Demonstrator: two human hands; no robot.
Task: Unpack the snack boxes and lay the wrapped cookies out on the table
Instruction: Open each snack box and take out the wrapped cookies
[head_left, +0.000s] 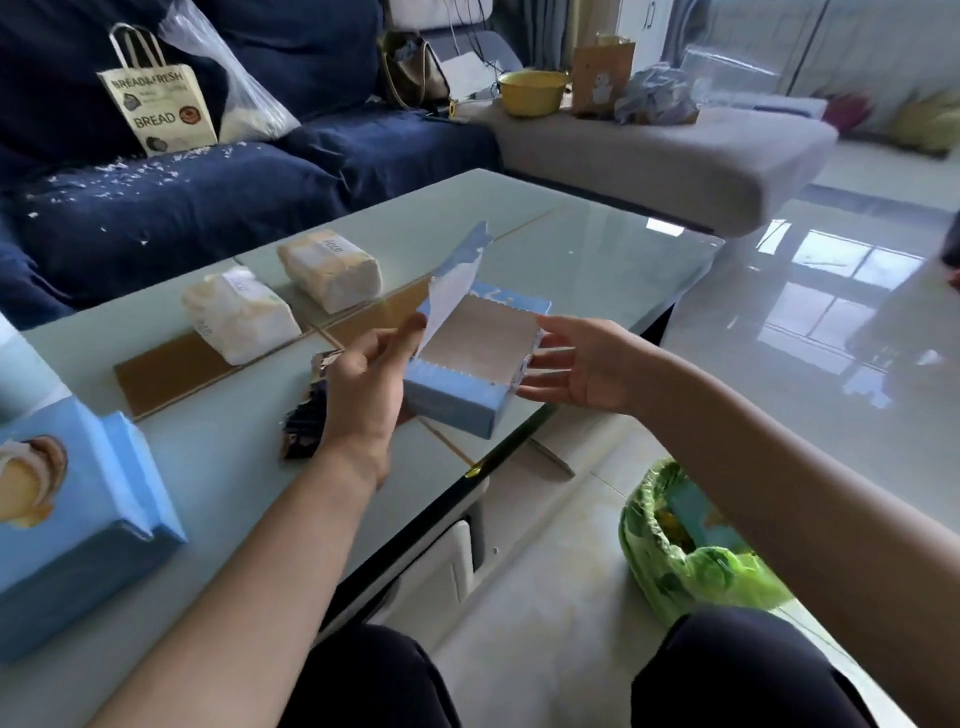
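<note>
A blue snack box (452, 400) lies on the glass table (597, 249) near its front edge, its torn lid flap (457, 280) standing up. My left hand (369, 384) pinches that flap at its lower edge. My right hand (582, 364) is open, fingers spread against the box's right end. Two white wrapped cookie packs (239, 314) (330, 270) lie further back on the table. A second blue snack box (67, 525) stands shut at the near left.
A dark crumpled wrapper (304, 421) lies beside my left wrist. A green plastic bag (696, 551) sits on the floor under my right arm. A blue sofa (218, 187) with a paper bread bag (156, 104) is behind the table, a grey ottoman (665, 150) to the right.
</note>
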